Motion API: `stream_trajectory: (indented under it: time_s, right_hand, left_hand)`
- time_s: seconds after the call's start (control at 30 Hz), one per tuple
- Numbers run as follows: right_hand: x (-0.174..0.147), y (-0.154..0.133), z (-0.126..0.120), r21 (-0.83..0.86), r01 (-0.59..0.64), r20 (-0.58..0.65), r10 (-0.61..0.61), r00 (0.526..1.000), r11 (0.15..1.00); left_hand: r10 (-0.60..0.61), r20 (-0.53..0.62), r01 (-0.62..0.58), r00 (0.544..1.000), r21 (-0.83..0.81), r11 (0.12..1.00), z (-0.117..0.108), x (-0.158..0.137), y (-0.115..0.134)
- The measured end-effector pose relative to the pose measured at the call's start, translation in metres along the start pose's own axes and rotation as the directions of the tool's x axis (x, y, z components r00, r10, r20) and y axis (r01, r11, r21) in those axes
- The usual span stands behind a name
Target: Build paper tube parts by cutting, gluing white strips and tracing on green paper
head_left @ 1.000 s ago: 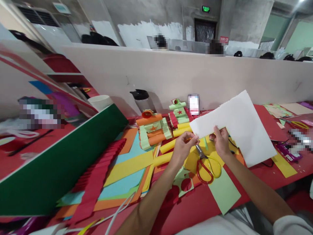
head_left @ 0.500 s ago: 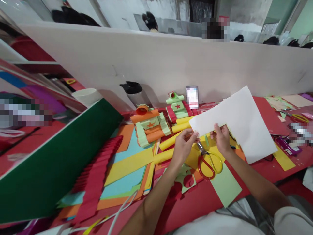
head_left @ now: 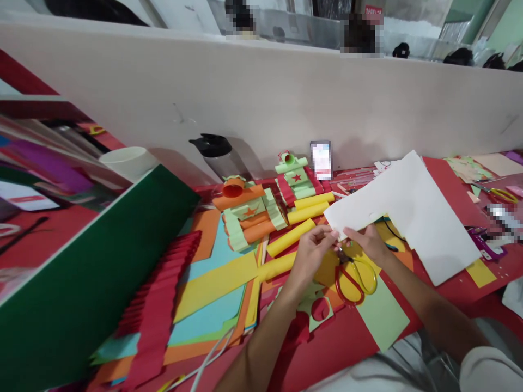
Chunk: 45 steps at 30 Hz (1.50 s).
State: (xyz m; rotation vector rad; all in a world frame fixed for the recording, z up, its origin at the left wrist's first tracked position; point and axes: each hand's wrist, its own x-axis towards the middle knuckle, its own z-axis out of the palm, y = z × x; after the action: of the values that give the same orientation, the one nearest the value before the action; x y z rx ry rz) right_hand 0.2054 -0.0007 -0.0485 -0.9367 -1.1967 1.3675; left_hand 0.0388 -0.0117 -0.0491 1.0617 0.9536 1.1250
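Note:
Both my hands pinch a white sheet of paper [head_left: 425, 218], which has a notch cut out of its lower edge. My left hand [head_left: 312, 253] grips the narrow left end. Close beside it, my right hand [head_left: 371, 244] pinches the same edge with thumb and fingers. Just below the hands lie scissors [head_left: 349, 291] with one red and one yellow handle, their blades partly hidden. Rolled yellow paper tubes [head_left: 290, 238] lie left of the sheet. Under the scissors is a pale green paper [head_left: 384, 313].
Two paper figures, one orange and green [head_left: 249, 215] and one green and red [head_left: 296, 177], stand at the back near a phone [head_left: 321, 160] and a flask [head_left: 223, 155]. Pleated red paper [head_left: 157, 310] lies over coloured sheets, beside a dark green board [head_left: 98, 272].
My right hand has moved left along the sheet's edge toward my left hand, and the sheet has shifted slightly right and down. The camera view has shifted a little.

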Motion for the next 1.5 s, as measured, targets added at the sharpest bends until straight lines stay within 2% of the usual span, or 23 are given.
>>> stream_trajectory:
  time_s: [0.23, 0.3, 0.5, 0.63, 0.8, 1.1, 1.33, 1.5]
  right_hand:
    - [-0.002, -0.011, -0.011, -0.039, 0.007, 0.185, 0.0, 0.983, 0.999]
    - [-0.002, -0.01, -0.011, -0.041, 0.004, 0.204, 0.004, 0.979, 0.999]
    - [-0.003, -0.006, -0.009, -0.08, -0.011, 0.195, 0.026, 0.98, 0.997]
    - [-0.002, -0.004, -0.012, -0.167, 0.012, 0.178, 0.018, 0.984, 0.986]
    - [0.0, -0.002, -0.016, -0.241, 0.062, 0.175, -0.02, 0.984, 0.968]
    - [0.004, 0.003, -0.024, -0.354, 0.172, 0.192, -0.108, 0.975, 0.919]
    - [0.012, 0.011, -0.021, -0.245, 0.219, 0.208, -0.169, 0.963, 0.945]
    - [0.011, 0.005, -0.018, -0.238, 0.235, 0.205, -0.188, 0.96, 0.942]
  left_hand:
    - [-0.026, 0.003, 0.026, 1.0, -0.013, 1.0, 0.002, 0.0, 0.008]
    - [-0.042, 0.006, 0.042, 0.999, -0.01, 0.999, 0.001, 0.001, 0.01]
    - [-0.036, 0.007, 0.036, 0.999, 0.021, 0.999, 0.0, 0.002, 0.013]
    - [-0.045, 0.008, 0.045, 0.999, 0.028, 0.999, -0.004, 0.006, 0.007]
    - [-0.046, 0.012, 0.046, 0.999, -0.01, 0.999, -0.006, 0.011, -0.002]
    - [-0.006, 0.008, 0.006, 1.0, 0.006, 1.0, 0.0, 0.007, 0.007]
    - [0.063, -0.012, -0.064, 0.998, -0.054, 0.996, 0.003, 0.007, 0.0]
    - [0.091, -0.038, -0.095, 0.995, -0.117, 0.989, 0.008, 0.004, 0.001]
